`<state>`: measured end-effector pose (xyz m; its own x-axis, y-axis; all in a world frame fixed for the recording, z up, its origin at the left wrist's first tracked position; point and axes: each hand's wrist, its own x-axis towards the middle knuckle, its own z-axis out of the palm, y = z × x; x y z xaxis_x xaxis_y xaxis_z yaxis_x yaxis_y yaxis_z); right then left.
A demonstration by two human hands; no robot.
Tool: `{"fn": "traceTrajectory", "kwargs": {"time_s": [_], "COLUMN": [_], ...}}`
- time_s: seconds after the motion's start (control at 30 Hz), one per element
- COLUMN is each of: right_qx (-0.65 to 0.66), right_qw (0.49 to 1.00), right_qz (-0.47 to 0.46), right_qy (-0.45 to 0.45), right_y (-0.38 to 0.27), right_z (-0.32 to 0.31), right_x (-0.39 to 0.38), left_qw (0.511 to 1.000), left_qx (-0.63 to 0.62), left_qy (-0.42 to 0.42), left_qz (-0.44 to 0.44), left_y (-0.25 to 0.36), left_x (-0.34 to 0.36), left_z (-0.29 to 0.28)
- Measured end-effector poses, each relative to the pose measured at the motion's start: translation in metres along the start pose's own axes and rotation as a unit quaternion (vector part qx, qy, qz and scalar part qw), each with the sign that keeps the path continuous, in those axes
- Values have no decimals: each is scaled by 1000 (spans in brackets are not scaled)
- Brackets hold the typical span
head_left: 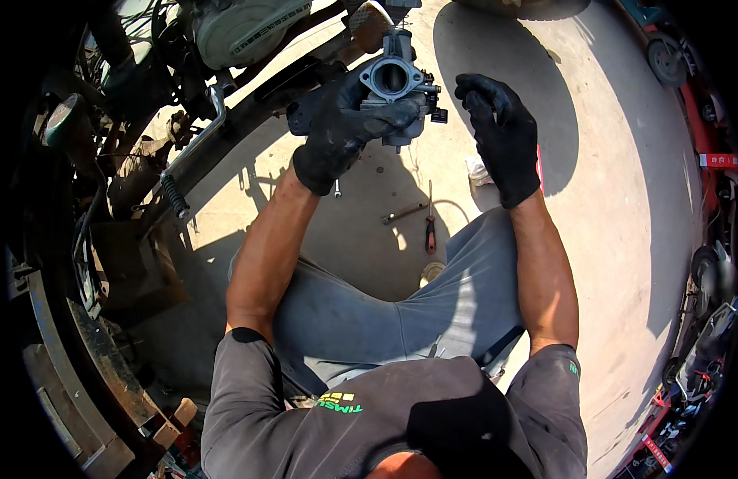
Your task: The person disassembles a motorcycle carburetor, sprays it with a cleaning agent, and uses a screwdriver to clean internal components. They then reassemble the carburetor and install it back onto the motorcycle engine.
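Note:
My black-gloved left hand (335, 132) grips a metal carburetor (397, 108) by its left side, raised at the top middle of the head view, with its round bore facing up toward me. The thumb lies across the lower body. Just right of the carburetor, my black-gloved right hand (497, 136) has loosely bent fingers, apart from it and with no object visible in them. Below them on the concrete lie a red-and-black screwdriver (430, 235), a short metal tube (402, 213) and a small wrench (338, 188). A crumpled white item (476, 170) is partly hidden behind my right hand.
A motor vehicle's frame, pale engine cover (245, 28) and lever with rubber grip (174, 194) fill the left side. My legs (393, 319) are bent on the concrete floor (608, 207). Wheeled vehicles (704, 279) line the far right edge. A round container (431, 273) sits between my legs.

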<state>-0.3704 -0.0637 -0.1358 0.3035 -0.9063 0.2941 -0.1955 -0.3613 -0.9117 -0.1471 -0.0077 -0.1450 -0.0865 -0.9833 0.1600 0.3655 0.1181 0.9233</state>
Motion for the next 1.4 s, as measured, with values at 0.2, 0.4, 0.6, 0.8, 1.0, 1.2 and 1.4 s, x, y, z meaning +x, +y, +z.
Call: {"fn": "traceTrajectory", "kwargs": {"time_s": [0.2,0.4,0.6,0.8,1.0,1.2,1.4], "right_qx": [-34,-45,-66,-91,-171,-313,-324], "right_qw": [999,998,997,995,951,802,804], "right_qz": [-13,7,35,34,64,42,-95], "right_qy": [-27,-38,-17,-30,-250,-506,-489], "right_y": [3,-5,-3,-1,4,2,-1], "right_z": [7,11,3,-2,-14,10,17], "right_x": [-2,-5,-6,-11,-30,-37,-79], "left_qw": [997,989,917,770,774,871,714], "left_qx": [40,93,319,548,561,489,613], "left_qy": [15,33,141,203,164,56,-266], "left_qz": [68,109,194,255,244,2,-210], "left_y": [-3,-18,-27,-29,-14,-59,-139], "left_x": [-2,0,-5,-22,-50,-96,-125], "left_z": [1,-7,-1,1,-4,-4,-6]}}
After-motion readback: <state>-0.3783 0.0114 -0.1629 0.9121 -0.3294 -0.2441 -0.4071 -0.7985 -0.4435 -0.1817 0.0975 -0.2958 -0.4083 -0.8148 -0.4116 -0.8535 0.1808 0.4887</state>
